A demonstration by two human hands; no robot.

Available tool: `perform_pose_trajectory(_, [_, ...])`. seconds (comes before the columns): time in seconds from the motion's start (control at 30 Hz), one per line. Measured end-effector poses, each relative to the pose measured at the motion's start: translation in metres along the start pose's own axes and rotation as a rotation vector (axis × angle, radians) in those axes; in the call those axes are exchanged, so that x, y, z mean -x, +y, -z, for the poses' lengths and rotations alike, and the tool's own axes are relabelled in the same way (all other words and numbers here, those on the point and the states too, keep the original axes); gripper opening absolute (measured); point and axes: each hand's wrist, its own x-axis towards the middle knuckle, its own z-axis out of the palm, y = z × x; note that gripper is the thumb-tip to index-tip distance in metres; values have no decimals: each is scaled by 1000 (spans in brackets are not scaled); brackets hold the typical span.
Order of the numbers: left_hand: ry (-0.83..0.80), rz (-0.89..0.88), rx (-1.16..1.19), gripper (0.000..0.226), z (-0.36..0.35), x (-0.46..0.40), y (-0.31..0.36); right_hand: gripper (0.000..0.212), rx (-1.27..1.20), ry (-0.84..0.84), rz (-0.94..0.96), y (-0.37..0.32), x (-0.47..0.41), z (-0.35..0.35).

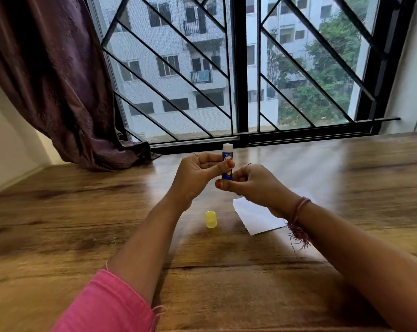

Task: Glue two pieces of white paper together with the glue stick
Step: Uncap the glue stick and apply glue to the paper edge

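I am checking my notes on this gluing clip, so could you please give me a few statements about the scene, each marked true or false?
1. The glue stick is held upright in the air by both hands. True: the left hand grips its upper body and the right hand its base.
2. The yellow cap is on the glue stick. False: it lies on the wooden table, and the white glue tip is exposed.
3. White paper lies on the table partly under the right hand. True.
4. The glue tip is touching the paper. False: it points up, well clear of the paper.
5. The curtain covers the whole window. False: it hangs at the left only.
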Motion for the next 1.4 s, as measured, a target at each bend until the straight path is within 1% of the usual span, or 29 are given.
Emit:
perform_pose_trajectory(0.07, [-2, 2, 1, 38, -1, -1, -1, 38, 48, -16, 16, -1, 0, 1])
perform_pose_trajectory(0.13, [-5, 0, -12, 37, -1, -1, -3, 34, 76, -46, 18, -1, -1, 1])
perform_pose_trajectory(0.27, [-5, -12, -32, 40, -1, -2, -4, 20, 31, -149, -2, -3, 0, 7])
perform_pose_trajectory(0.37, [-6, -13, -29, 39, -1, -2, -4, 21, 16, -200, 0, -2, 1, 11])
perform_pose_trajectory(0.5, [-6, -3, -18, 29, -1, -3, -5, 23, -27, -176, -6, -1, 1, 9])
perform_pose_trajectory(0.57, [-18, 3, -2, 24, -2, -3, -5, 34, -32, -138, -24, 0, 0, 7])
perform_pose_trajectory(0.6, [-23, 3, -1, 23, -3, -2, -5, 41, -2, -109, -32, 0, 0, 5])
perform_pose_trajectory(0.63, [-26, 2, -6, 21, -4, -2, -5, 44, 36, -72, -39, 1, 1, 3])
perform_pose_trajectory(0.7, [-29, 0, -23, 18, -4, -2, -6, 40, 88, -1, -38, 2, 2, -2])
perform_pose_trajectory(0.77, [-31, 0, -30, 17, -4, -2, -7, 48, 104, 11, -18, 2, 3, -4])
perform_pose_trajectory(0.93, [-40, 4, -4, 14, -3, -2, -8, 35, 126, -15, -23, -2, 3, -2])
perform_pose_trajectory(1.1, [-41, 5, -21, 15, -5, -2, -8, 26, 49, -111, -94, -2, 0, 6])
perform_pose_trajectory(1.23, [-38, 5, -48, 16, -7, -2, -9, 24, -26, -158, -123, -1, 2, 11])
perform_pose_trajectory(1.33, [-30, 10, -31, 16, -5, -3, -9, 25, -86, -138, -120, -1, 2, 7])
perform_pose_trajectory(1.4, [-32, 6, -30, 16, -4, -2, -9, 30, -132, -103, -102, 1, 2, 4])
